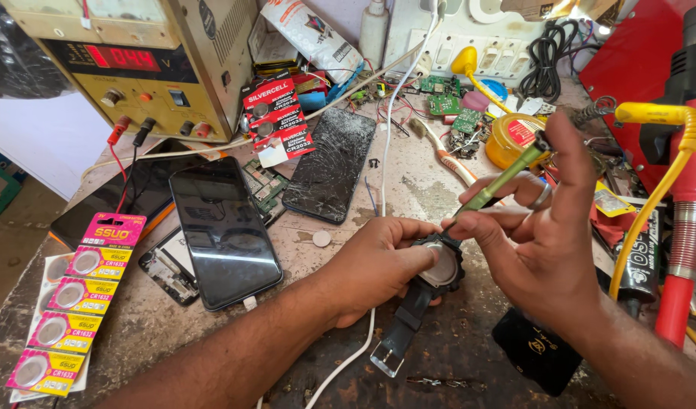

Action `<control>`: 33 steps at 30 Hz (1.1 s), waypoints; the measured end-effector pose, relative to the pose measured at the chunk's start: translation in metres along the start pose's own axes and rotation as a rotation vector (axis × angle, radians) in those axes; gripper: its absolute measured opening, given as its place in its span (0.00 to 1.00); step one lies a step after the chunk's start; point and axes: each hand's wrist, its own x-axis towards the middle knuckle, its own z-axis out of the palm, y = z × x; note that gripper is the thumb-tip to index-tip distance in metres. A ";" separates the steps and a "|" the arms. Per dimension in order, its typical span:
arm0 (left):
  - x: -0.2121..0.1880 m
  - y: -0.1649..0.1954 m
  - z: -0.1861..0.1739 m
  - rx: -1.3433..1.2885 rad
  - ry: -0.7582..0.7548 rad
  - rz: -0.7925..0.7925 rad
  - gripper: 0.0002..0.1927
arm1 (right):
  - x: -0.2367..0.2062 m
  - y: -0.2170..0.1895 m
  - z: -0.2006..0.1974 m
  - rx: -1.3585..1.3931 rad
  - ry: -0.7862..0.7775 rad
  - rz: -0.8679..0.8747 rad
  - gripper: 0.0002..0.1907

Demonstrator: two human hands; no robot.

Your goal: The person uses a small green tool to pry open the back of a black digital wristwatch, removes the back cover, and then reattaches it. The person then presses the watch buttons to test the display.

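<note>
My left hand point(374, 265) grips a black wristwatch point(439, 269) lying face down on the worn bench, its round metal back showing and its strap point(399, 329) trailing toward me. My right hand point(537, 242) holds a green-handled screwdriver point(499, 182) like a pen, its tip resting at the upper edge of the watch back. A loose coin cell point(321, 238) lies on the bench just left of my left hand.
A black phone point(223, 231) and a cracked phone point(331, 165) lie left of the watch. Pink coin-cell cards point(75, 303) sit front left, a bench power supply point(136, 60) back left. A white cable point(384, 136), yellow tin point(514, 136), red hot-air tool point(685, 227) and circuit boards crowd the back and right.
</note>
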 end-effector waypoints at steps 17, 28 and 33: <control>0.004 -0.002 0.000 -0.026 -0.023 0.043 0.19 | -0.001 0.013 0.000 -0.115 -0.099 -0.195 0.50; 0.002 0.001 -0.001 0.054 0.014 0.028 0.19 | -0.002 0.013 -0.003 -0.068 -0.136 -0.202 0.44; 0.004 0.000 0.000 0.080 0.011 0.025 0.15 | -0.003 0.011 -0.006 0.057 -0.077 -0.234 0.33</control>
